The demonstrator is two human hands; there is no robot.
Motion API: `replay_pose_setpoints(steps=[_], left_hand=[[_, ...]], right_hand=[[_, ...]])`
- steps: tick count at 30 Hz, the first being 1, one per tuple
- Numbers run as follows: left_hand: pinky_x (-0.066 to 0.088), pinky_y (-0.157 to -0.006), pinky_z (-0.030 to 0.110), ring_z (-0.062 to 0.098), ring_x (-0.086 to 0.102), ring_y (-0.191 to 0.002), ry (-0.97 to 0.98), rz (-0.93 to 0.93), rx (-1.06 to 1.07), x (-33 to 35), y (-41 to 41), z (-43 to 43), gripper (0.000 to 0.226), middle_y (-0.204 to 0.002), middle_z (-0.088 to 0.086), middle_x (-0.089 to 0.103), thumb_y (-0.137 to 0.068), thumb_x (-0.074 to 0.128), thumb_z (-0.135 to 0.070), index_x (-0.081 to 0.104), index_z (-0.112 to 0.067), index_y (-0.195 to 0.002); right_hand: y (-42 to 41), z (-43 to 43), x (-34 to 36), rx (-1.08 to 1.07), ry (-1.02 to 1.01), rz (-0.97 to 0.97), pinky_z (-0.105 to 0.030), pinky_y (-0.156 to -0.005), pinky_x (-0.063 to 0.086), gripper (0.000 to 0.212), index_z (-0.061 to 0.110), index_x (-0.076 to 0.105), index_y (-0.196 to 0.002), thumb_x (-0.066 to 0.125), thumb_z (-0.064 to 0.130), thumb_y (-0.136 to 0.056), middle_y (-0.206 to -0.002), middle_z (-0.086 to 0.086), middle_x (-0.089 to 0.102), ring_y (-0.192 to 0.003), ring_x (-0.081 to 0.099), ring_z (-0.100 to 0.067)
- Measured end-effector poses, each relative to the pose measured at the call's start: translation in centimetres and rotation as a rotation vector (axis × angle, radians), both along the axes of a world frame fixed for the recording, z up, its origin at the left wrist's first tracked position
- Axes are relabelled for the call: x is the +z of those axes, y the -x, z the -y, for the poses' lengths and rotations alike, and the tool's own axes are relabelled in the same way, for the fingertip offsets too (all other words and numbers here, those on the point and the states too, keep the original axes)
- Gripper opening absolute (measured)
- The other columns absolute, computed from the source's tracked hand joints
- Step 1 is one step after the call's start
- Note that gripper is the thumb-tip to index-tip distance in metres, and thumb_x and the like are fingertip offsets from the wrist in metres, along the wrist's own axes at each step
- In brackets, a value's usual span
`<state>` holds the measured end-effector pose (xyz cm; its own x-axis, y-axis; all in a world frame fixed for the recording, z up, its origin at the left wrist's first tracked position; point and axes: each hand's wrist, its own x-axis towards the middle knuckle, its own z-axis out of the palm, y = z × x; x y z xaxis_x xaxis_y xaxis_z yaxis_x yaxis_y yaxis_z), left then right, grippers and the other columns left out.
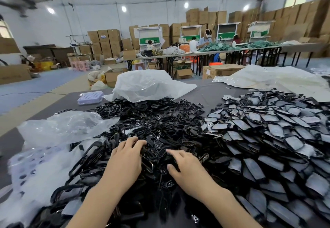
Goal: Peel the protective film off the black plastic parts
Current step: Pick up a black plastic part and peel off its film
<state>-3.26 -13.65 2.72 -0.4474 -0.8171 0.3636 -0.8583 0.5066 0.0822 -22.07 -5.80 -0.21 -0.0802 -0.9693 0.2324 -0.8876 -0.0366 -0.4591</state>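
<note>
A big heap of glossy black plastic parts (157,120) covers the middle of the dark table. To its right lies a second heap of black parts with grey film on their faces (271,131). My left hand (125,160) rests palm down on the central heap, its fingertips curled into the loose parts. My right hand (185,167) lies beside it with fingers spread over the parts and the thumb pointing left. Whether either hand holds a single part is hidden by the pile.
Crumpled clear plastic bags (67,127) and white sheeting lie at my left. A large white bag (148,85) sits behind the heap, with a small lilac tray (90,97) to its left. More sheeting (267,77) spreads at the back right. Distant people work at long tables.
</note>
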Motion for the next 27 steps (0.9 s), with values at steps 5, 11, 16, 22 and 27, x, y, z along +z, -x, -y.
replay_pose_setpoints(steps=[5, 11, 16, 22, 27], left_hand=[[0.039, -0.105, 0.039, 0.022, 0.040, -0.130, -0.106, 0.256, 0.009, 1.0, -0.4, 2.8, 0.043, -0.143, -0.007, 0.043, -0.102, 0.038, -0.022, 0.041, -0.035, -0.143], [0.040, -0.101, 0.036, 0.020, 0.045, -0.123, -0.021, 0.422, 0.003, 1.6, -1.4, 3.6, 0.028, -0.126, -0.005, 0.053, -0.105, 0.037, -0.041, 0.053, -0.027, -0.123], [0.040, -0.090, 0.023, 0.006, 0.049, -0.097, -0.036, 0.023, -0.124, 3.3, -1.6, 2.5, 0.021, -0.100, -0.016, 0.056, -0.102, 0.042, -0.045, 0.056, -0.028, -0.106], [0.046, -0.054, 0.015, 0.003, 0.056, -0.057, -0.434, -0.969, -0.279, 3.3, 3.6, -2.9, 0.011, -0.065, -0.010, 0.064, -0.097, 0.059, -0.027, 0.063, -0.019, -0.090], [0.059, -0.070, 0.025, 0.015, 0.071, -0.072, -0.679, -1.294, -0.309, 1.5, 6.9, -4.8, 0.006, -0.076, 0.003, 0.072, -0.095, 0.060, -0.006, 0.066, -0.007, -0.095]], right_hand=[[0.0, -0.3, -1.0, -0.024, 0.082, 0.054, -0.022, -0.114, 0.027, 0.038, 0.033, 0.049, -0.142, 0.042, 0.039, -0.105, -0.141, 0.019, 0.052, -0.133, 0.040, -0.004], [0.2, -0.6, -0.9, -0.026, 0.158, 0.173, -0.011, -0.108, 0.027, 0.036, 0.034, 0.052, -0.140, 0.045, 0.031, -0.105, -0.132, 0.023, 0.055, -0.126, 0.042, 0.004], [0.4, -1.2, -0.3, -0.127, 0.291, 0.456, 0.001, -0.094, 0.033, 0.030, 0.042, 0.061, -0.125, 0.050, 0.024, -0.104, -0.112, 0.032, 0.059, -0.118, 0.047, 0.014], [0.2, -1.0, 1.5, 0.008, 0.124, 1.262, -0.024, -0.073, 0.056, 0.030, 0.027, 0.069, -0.118, 0.060, 0.040, -0.092, -0.103, 0.004, 0.076, -0.084, 0.075, -0.016], [0.9, -1.1, 1.5, 0.027, 0.110, 1.475, -0.025, -0.059, 0.056, 0.028, 0.013, 0.071, -0.112, 0.067, 0.026, -0.088, -0.084, -0.008, 0.075, -0.069, 0.070, -0.014]])
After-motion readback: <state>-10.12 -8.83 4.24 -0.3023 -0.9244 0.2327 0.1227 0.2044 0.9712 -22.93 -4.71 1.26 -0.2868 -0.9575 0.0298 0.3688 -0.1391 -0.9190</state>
